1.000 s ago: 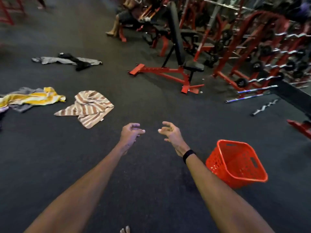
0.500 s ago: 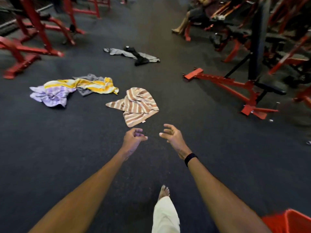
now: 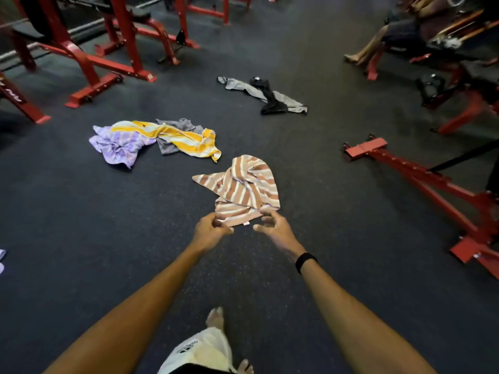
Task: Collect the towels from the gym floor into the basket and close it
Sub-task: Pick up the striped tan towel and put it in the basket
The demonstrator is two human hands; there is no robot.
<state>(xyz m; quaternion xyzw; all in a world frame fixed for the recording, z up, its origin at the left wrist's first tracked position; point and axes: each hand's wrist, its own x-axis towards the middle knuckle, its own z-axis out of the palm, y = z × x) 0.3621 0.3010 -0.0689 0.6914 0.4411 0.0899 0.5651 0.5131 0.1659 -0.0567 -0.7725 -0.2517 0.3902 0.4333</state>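
A brown-and-white striped towel (image 3: 243, 187) lies crumpled on the dark gym floor just ahead of both hands. My left hand (image 3: 210, 230) hovers at its near left edge with the fingers half curled. Over the near right corner, my right hand (image 3: 275, 228) has its fingers spread and bent. Neither hand holds the cloth. Farther left lie a yellow striped towel (image 3: 186, 139), a lilac towel (image 3: 118, 144) and a grey towel (image 3: 172, 147) in one heap. A grey towel with a black cloth (image 3: 267, 95) lies farther back. The basket is out of view.
Red rack frames (image 3: 89, 60) stand at the back left. A red bench base (image 3: 421, 176) runs along the right. A seated person's legs (image 3: 370, 49) show at the far right. My bare feet (image 3: 216, 317) are on the floor below.
The view swung left and moved forward, so the orange basket dropped out of sight. Both hands have come from short of the striped towel to its near edge.
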